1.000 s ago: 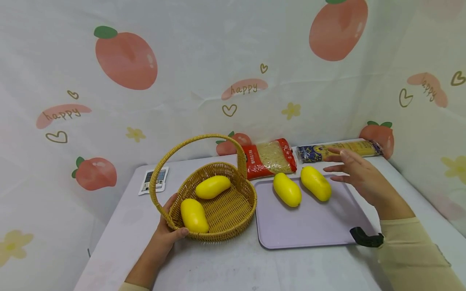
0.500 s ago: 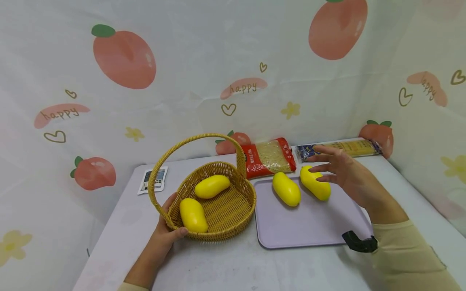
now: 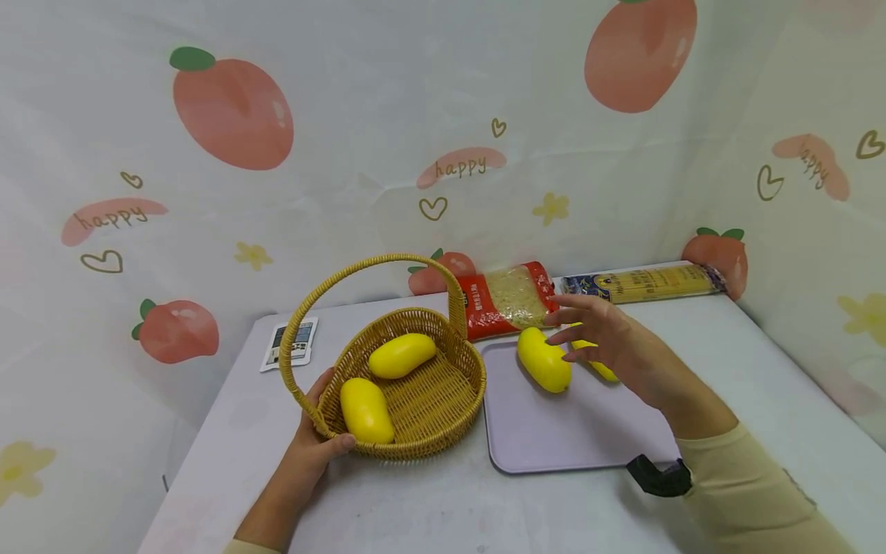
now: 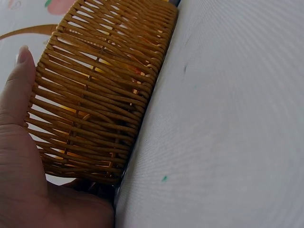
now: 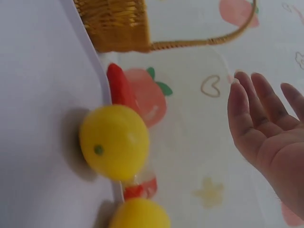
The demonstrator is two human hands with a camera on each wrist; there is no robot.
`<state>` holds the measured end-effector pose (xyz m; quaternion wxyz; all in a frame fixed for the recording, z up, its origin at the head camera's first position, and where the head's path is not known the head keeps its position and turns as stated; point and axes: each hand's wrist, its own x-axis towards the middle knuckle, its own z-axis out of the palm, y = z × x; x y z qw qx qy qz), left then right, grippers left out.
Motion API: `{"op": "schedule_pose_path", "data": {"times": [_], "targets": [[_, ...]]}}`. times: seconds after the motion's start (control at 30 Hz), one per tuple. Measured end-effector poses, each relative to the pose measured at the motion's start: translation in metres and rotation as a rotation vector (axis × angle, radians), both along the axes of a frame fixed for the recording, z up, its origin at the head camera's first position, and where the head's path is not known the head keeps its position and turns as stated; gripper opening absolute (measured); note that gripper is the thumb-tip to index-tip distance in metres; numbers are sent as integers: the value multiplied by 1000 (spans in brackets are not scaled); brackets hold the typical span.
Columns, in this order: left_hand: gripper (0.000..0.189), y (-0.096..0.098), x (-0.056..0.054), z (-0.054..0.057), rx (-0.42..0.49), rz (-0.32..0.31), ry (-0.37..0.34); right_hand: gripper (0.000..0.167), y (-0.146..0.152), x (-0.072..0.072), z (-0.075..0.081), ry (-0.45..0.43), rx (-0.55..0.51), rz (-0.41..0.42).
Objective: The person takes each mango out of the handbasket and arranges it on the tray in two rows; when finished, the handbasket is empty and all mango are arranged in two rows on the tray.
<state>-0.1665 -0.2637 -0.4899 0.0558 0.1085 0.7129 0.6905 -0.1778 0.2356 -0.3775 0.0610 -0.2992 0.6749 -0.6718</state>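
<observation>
Two yellow fruits (image 3: pixel 402 355) lie in the wicker basket (image 3: pixel 436 392) on the desk (image 3: pixel 415 512). L hand (image 3: pixel 316 442) grips the basket rim at its left side, thumb on near edge. R hand (image 3: pixel 619 346) is above the lilac tray (image 3: pixel 554 438), w/ fingers apart & slightly bent, holding nothing. Two other fruits (image 3: pixel 543 362) are on this tray, one partly hidden by R hand. Red pkg (image 3: pixel 514 298) is just behind tray.

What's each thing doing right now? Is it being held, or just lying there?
Basket: held, two yellow fruits inside
Left hand: gripping the basket
Right hand: hovering, holding nothing
Tray: lying flat, two more fruits on it
Red packet: lying down
Blue-and-yellow packet: lying down
White packet: lying flat
</observation>
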Motion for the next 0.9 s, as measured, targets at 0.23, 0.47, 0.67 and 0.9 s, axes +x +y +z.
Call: {"op": "schedule_pose_path", "data": {"times": [0.23,0.47,0.67,0.9], "targets": [[107,0,-1,-1,6,0,7,53,-33,1,-11,-48,14,80],[108,1,0,0,11,0,0,61,-65,6,-21,-104,67,149],[106,3,0,2,1,12,-13,66,-93,4,-21,-104,81,249],[108,1,0,2,-12,15,-10,66,-122,1,-12,-99,92,320]]}}
